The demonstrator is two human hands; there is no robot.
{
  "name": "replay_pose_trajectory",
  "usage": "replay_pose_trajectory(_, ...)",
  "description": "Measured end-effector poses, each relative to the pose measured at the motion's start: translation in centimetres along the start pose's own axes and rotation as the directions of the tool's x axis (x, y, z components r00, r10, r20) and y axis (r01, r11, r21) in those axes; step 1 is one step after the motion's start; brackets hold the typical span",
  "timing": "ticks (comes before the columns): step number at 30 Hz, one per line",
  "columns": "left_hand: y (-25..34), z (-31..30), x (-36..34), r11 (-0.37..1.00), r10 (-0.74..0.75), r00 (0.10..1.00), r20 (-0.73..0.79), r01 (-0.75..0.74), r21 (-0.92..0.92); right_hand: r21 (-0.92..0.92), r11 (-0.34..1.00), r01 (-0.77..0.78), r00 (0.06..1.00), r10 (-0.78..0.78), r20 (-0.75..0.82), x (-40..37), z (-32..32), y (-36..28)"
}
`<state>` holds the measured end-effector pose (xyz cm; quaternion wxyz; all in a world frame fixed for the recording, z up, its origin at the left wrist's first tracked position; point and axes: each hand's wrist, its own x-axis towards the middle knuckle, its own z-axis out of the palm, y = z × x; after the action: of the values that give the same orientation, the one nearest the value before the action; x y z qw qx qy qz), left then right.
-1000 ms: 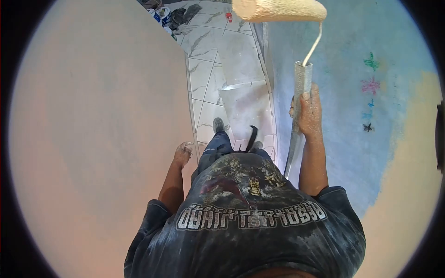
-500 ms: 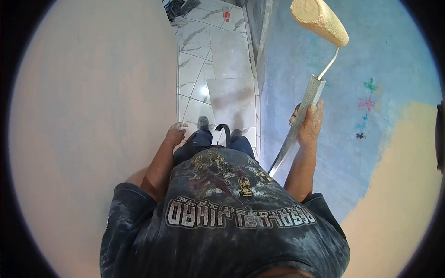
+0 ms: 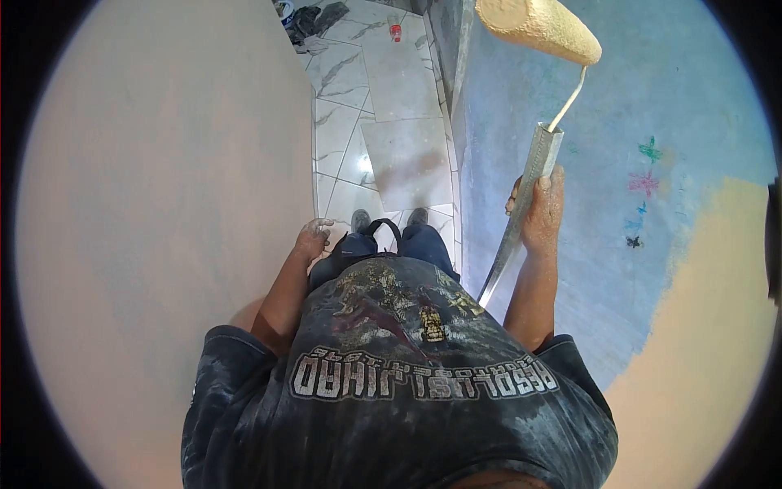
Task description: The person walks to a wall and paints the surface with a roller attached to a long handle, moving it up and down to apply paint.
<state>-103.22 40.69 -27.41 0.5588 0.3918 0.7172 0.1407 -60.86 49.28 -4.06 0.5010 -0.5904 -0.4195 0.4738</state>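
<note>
Swung up and to the left, the roller sleeve (image 3: 538, 28) sits higher in view than half a second ago, and its pole (image 3: 529, 183) stands steeper; your left hand (image 3: 312, 240) has hardly shifted.

The blue wall (image 3: 652, 90) on your right is the surface the sleeve is nearest to. A beige patch (image 3: 709, 326) already covers its lower right. The beige wall (image 3: 163, 244) on your left looks evenly coated. The tiled floor (image 3: 383, 81) runs as a narrow strip between them, so you have little room to step back.

The sleeve is tilted, and whether it touches the wall cannot be told from here. I would level it so that both ends meet the wall together; a tilted sleeve tends to leave a ridge along one edge.

Your right hand (image 3: 543, 204) has its grip clamped around the pole just below the metal frame. That high hold should give good control but little reach. Your left hand hangs by your thigh with its grip loose and empty; putting it lower on the pole would likely steady long strokes.

The small coloured marks (image 3: 648, 183) lie between the sleeve and the patch and may need a firmer second coat. A red-capped bottle (image 3: 395, 31) stands well ahead on the floor.
</note>
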Motion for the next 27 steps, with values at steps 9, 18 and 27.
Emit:
replay_pose_trajectory(9,3.8,-0.7,2.3,0.999,-0.035,0.999,-0.021,0.036,0.038,-0.007,1.000,0.002,1.000,-0.002,0.021,3.8,-0.6,-1.2)
replay_pose_trajectory(18,13.3,-2.2,6.7,0.984,-0.004,0.992,-0.130,-0.019,-0.174,-0.108,0.993,0.050,0.992,-0.037,0.118,9.4,-1.3,-2.1)
replay_pose_trajectory(27,23.5,-13.0,25.0,0.992,0.124,0.992,-0.002,-0.124,0.018,-0.125,0.990,0.060,0.997,-0.066,-0.048,20.3,6.6,-4.4)
